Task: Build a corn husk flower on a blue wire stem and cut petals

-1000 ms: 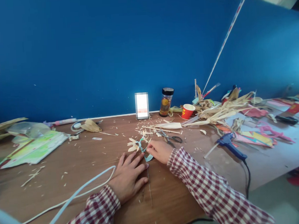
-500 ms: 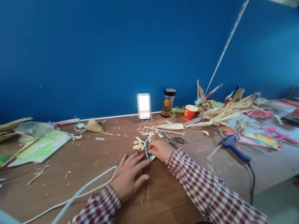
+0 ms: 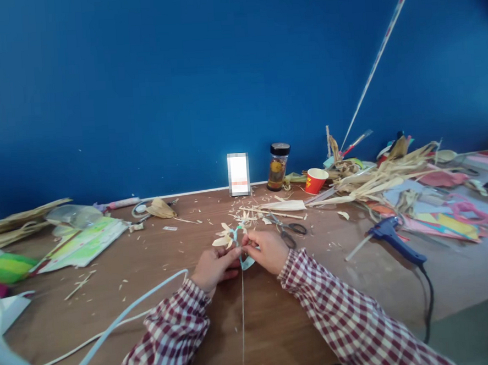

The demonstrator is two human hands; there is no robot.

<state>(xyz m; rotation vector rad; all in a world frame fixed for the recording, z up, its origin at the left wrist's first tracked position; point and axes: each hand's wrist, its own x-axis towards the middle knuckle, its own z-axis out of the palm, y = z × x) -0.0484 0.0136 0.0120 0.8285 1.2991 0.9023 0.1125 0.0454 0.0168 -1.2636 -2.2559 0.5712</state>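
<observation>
Between my hands is a small craft flower point(image 3: 224, 236) with pale, husk-like petals and a stem wrapped in light green tape point(image 3: 248, 264). My left hand point(image 3: 217, 267) is closed, thumb and fingers pinched at the lower stem. My right hand point(image 3: 266, 250) is also closed, its fingertips pinching the stem and tape from the right. The exact grip is partly hidden by the fingers. A thin wire-like stem end point(image 3: 243, 320) runs down from the hands toward the near side. Dark-handled scissors point(image 3: 289, 236) lie just beyond my right hand.
A blue glue gun point(image 3: 396, 242) lies to the right, near a heap of dry husks point(image 3: 388, 176). Behind stand a red paper cup point(image 3: 315, 182) and a lidded jar point(image 3: 279, 168). At left are a white cable point(image 3: 128, 311) and a green-patterned sheet point(image 3: 86, 241).
My left hand has gone from lying spread on the table to pinching the stem. The flower is turned slightly, and more of the thin stem end shows. The view has shifted slightly.
</observation>
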